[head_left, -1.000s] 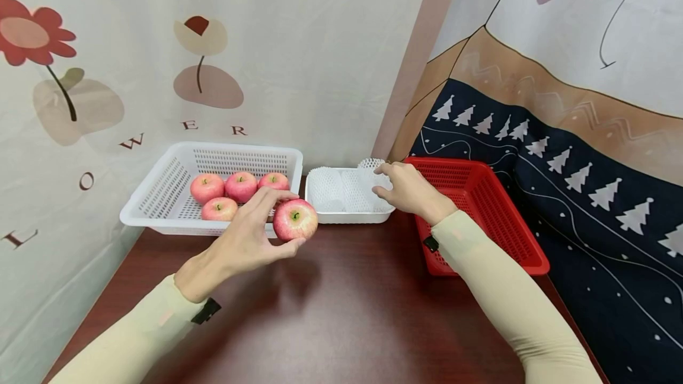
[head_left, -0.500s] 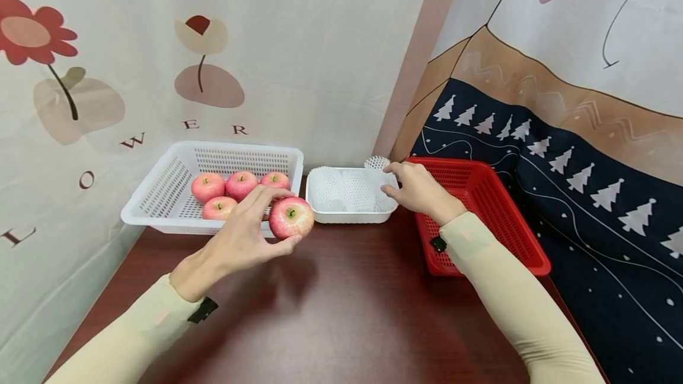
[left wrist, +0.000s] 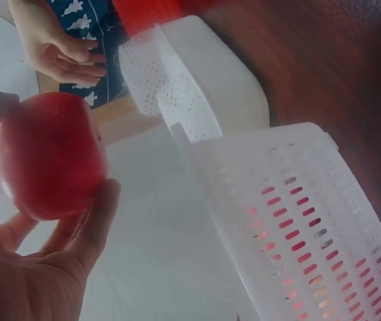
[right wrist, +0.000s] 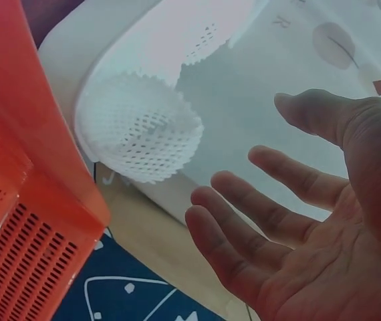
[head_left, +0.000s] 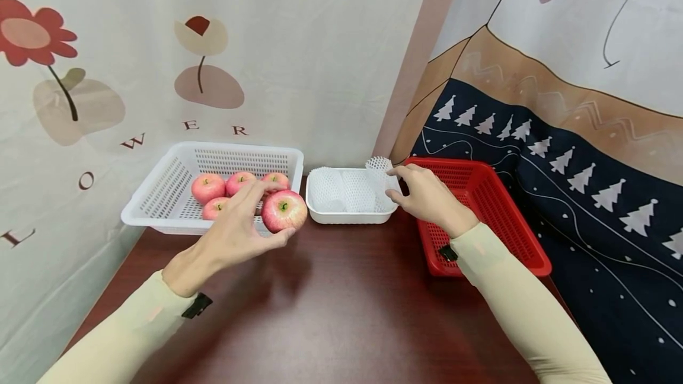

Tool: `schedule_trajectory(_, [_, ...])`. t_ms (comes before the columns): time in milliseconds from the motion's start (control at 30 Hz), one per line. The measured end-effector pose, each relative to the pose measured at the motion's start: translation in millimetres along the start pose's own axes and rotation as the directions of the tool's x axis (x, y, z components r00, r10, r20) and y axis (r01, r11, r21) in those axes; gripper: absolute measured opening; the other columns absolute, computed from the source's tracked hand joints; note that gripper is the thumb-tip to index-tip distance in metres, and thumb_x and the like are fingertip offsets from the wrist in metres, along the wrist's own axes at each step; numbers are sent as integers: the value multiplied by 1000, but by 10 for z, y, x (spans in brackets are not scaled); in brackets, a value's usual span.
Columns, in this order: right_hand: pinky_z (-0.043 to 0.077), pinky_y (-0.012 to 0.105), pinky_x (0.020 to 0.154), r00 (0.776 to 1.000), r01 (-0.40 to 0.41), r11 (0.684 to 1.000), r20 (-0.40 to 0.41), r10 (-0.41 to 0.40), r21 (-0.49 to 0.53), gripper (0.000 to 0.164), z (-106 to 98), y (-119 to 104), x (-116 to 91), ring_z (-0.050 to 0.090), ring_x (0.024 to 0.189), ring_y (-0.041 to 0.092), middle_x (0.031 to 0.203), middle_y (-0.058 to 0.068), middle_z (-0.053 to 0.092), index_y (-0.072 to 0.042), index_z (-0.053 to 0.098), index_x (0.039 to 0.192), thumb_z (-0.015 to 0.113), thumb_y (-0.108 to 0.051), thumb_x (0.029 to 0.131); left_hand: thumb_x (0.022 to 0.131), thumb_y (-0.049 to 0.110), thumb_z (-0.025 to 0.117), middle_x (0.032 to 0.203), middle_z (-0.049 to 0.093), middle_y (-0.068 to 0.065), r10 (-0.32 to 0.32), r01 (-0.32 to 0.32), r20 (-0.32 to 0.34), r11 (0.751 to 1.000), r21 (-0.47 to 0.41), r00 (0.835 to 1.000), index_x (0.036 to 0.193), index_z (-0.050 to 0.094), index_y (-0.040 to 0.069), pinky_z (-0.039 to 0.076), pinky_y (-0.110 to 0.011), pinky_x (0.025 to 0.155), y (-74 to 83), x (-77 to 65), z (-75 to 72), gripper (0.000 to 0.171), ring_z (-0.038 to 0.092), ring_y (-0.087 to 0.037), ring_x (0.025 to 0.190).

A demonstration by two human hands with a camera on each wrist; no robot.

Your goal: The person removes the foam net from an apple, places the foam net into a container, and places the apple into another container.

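Observation:
A red apple (head_left: 284, 211) is in my left hand (head_left: 235, 227), held above the table between thumb and fingers. In the left wrist view the fingers curl round the apple (left wrist: 53, 157) from below. My right hand (head_left: 432, 197) is raised at the right end of a small white tray (head_left: 349, 217). White foam fruit nets (head_left: 357, 190) lie in this tray, and one net (right wrist: 147, 134) stands up past its rim. The right wrist view shows the right hand (right wrist: 297, 221) with fingers spread and nothing between them, apart from the net.
A white perforated basket (head_left: 155, 194) with several apples (head_left: 208, 187) stands at the left. On the right is a red perforated basket (head_left: 496, 218). A printed curtain (head_left: 320, 64) hangs right behind. The brown table (head_left: 331, 313) extends toward me.
My left hand has drawn slightly left and up with the apple, now overlapping the white basket's apples more. The right hand has shifted right, and the standing net leans a little further right.

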State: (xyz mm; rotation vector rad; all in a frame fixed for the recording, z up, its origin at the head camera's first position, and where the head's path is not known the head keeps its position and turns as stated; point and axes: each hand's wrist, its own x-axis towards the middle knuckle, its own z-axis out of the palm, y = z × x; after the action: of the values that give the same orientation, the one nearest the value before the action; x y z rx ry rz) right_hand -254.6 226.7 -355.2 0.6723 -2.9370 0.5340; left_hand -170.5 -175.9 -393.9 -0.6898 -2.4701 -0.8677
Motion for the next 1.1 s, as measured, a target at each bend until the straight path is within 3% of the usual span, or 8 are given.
schedule_trajectory(267, [66,61,113,999,23,1000,-30,-24,-17,50,7,-72,-160,73,140,42,154,21,73,-8,74,153,83,-28,108,82,30,101,141,70,-6,-20,20,24,1000,2,1000,155,63,16,59,-47,104,-39,31,-29,83,65,-20,128])
schedule_trajectory(533, [68,59,109,995,72,997,-62,-74,-36,49,30,-127,-330,72,135,39,150,16,74,-13,75,152,85,-29,106,82,26,100,147,71,-7,-25,25,26,1000,-11,999,150,64,10,54,-43,113,-89,96,-48,78,65,-24,134])
schedule_trajectory(767, [70,56,104,987,132,990,-87,-137,-58,48,39,-210,-474,72,136,36,150,13,75,-15,77,149,87,-28,104,85,29,99,143,74,-4,-59,59,9,998,19,998,146,67,13,51,-34,103,-133,184,-89,71,67,-22,127])
schedule_trajectory(967, [68,55,108,978,179,981,-92,-186,-75,47,85,-245,-578,73,136,34,147,11,76,-16,78,147,89,-29,104,87,27,97,139,72,-14,-73,73,29,997,15,997,143,64,2,54,-45,106,-205,278,-135,70,68,-30,127])
schedule_trajectory(1100, [67,57,111,979,181,981,-79,-186,-66,48,114,-245,-638,72,139,35,150,11,76,-18,77,149,89,-30,104,89,28,97,142,71,-17,-91,90,54,996,28,994,146,62,2,55,-53,111,-249,332,-167,73,67,-34,133])
